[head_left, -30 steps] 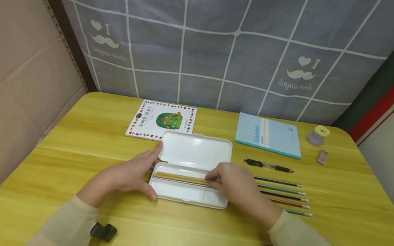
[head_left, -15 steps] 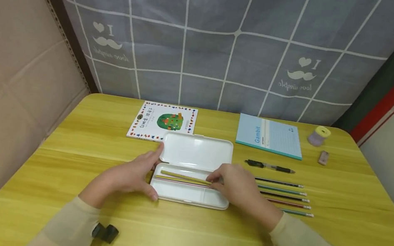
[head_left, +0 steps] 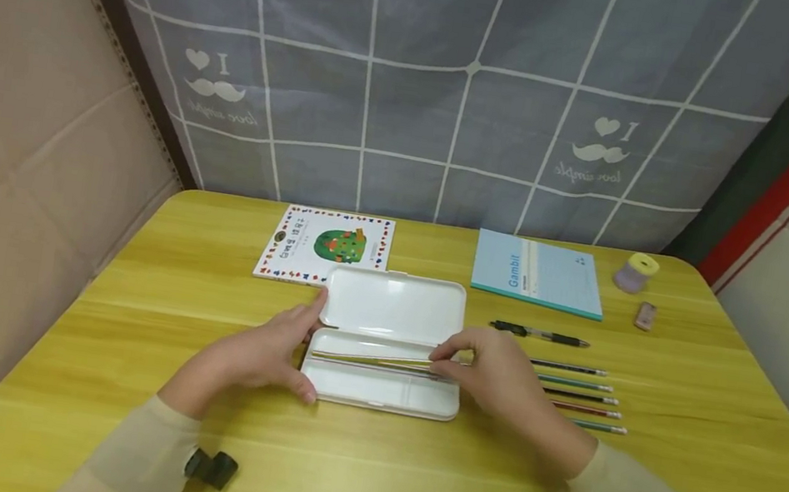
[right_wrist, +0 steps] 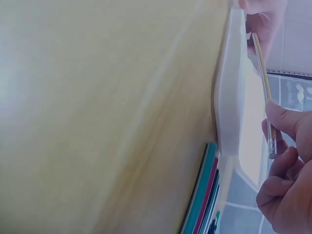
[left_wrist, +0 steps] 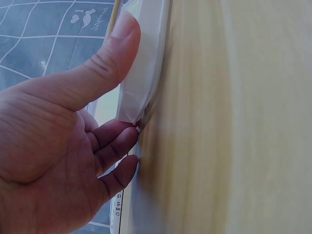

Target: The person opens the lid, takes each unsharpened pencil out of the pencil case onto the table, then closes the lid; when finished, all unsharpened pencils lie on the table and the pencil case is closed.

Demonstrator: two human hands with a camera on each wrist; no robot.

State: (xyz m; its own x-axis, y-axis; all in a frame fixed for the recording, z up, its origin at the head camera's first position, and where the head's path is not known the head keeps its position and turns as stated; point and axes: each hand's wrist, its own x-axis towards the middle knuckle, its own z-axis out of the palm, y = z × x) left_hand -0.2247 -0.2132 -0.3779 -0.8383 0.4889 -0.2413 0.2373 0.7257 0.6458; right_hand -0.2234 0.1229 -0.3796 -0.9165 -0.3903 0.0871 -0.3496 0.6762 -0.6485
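Currently partway through, as far as the layout shows. White pencil case (head_left: 352, 383) sits open near the middle of the tabletop (head_left: 363, 469), lid hinged back toward the far edge. Right hand (head_left: 498, 370) pinches a yellow pencil (right_wrist: 264, 73) near its eraser end; the pencil slants over the case's rear half. Another pencil seems to lie just beneath it; exact count unclear. Left hand (head_left: 258, 353), thumb and fingers spread and not clenched, touches the case's left end.

Done, by judgement: yellow pencil brought to the case, not yet released. Apparently left: five pencils (head_left: 575, 382) lying in a row right of the case. Black pen (head_left: 541, 334) lies beyond them; eraser (head_left: 645, 317) and sharpener (head_left: 636, 274) near the tabletop's far right corner.
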